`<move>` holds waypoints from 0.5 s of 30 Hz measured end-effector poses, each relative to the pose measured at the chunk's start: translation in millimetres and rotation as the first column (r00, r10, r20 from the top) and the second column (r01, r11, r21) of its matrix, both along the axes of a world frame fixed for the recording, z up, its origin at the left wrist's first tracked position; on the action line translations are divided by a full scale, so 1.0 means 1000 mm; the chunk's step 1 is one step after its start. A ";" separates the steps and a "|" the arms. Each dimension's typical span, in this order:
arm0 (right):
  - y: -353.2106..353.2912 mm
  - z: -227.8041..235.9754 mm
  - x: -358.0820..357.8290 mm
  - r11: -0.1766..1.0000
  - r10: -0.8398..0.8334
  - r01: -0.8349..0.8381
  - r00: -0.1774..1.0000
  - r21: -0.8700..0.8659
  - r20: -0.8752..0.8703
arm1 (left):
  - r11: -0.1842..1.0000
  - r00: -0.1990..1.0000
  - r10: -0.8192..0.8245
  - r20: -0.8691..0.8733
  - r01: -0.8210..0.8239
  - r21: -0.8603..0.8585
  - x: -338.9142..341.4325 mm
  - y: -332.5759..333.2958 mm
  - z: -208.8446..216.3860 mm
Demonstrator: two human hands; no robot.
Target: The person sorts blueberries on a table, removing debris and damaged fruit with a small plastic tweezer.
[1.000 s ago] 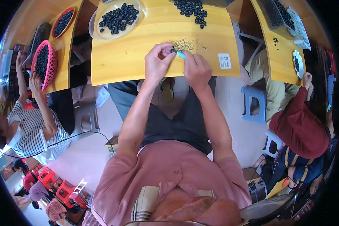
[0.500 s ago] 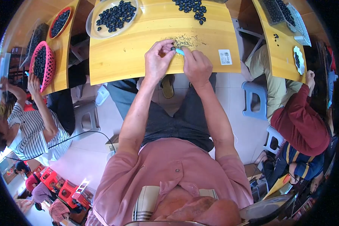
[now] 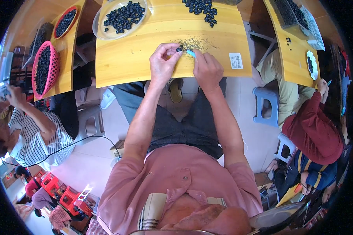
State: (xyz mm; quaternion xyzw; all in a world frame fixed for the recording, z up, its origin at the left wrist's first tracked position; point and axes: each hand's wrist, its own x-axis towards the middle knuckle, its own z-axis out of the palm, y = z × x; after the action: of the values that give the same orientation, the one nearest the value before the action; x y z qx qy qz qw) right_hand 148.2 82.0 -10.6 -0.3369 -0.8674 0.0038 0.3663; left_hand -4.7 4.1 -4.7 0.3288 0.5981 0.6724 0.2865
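- Piece, dark and round [image 3: 179, 49], sits at the fingertips of the left hand [image 3: 162, 64], above the yellow table [image 3: 133, 58] near its front edge.
- Left hand: thumb and forefinger pinch that piece from either side; the other fingers are curled loosely behind it.
- Right hand [image 3: 208, 70]: thumb and fingers are pressed together around a light blue tool [image 3: 191, 53] – its end points toward the piece, but whether the two touch is too small to tell.
- Small brownish crumbs [image 3: 193, 42] lie scattered on the wood just beyond both hands.
- White label [image 3: 236, 61] lies flat on the table, to the right of the right hand.
- Clear round tub [image 3: 101, 37] stands at the table's far left, with a heap of dark pieces [image 3: 123, 16] inside.
- Loose pile of dark pieces [image 3: 202, 8] lies on the bare wood at the far side, well apart from the hands.
- Pink basket [image 3: 56, 68], full of dark pieces, stands on the neighbouring table to the left – a person in a striped shirt [image 3: 39, 133] sits beside it.
- White scalloped dish [image 3: 315, 73] rests on the right-hand table, near a person in a dark red top [image 3: 313, 131].
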 end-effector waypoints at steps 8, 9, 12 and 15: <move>-0.003 -0.002 0.009 1.000 -0.015 0.015 1.000 0.001 -0.003 | 0.951 0.827 0.308 -0.470 -0.275 0.139 -0.086 0.007 0.027; -0.003 -0.003 0.009 1.000 -0.007 0.007 1.000 -0.002 -0.012 | 0.940 0.785 0.332 -0.523 -0.323 0.112 -0.105 0.010 0.038; -0.002 -0.001 0.006 1.000 -0.003 0.005 0.999 0.030 -0.039 | 0.873 0.377 0.375 -0.847 -0.452 0.185 -0.147 0.029 0.063; 0.002 -0.001 0.006 0.998 0.002 0.001 0.998 0.055 -0.055 | 0.978 0.558 0.116 -0.821 -0.209 -0.004 -0.133 0.064 0.074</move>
State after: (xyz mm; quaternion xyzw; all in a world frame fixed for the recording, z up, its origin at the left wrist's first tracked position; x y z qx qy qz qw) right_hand 153.8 83.8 -11.8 -0.3261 -0.8569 -0.0107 0.3990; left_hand -137.7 67.7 69.3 0.5301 0.7233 0.4372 -0.0684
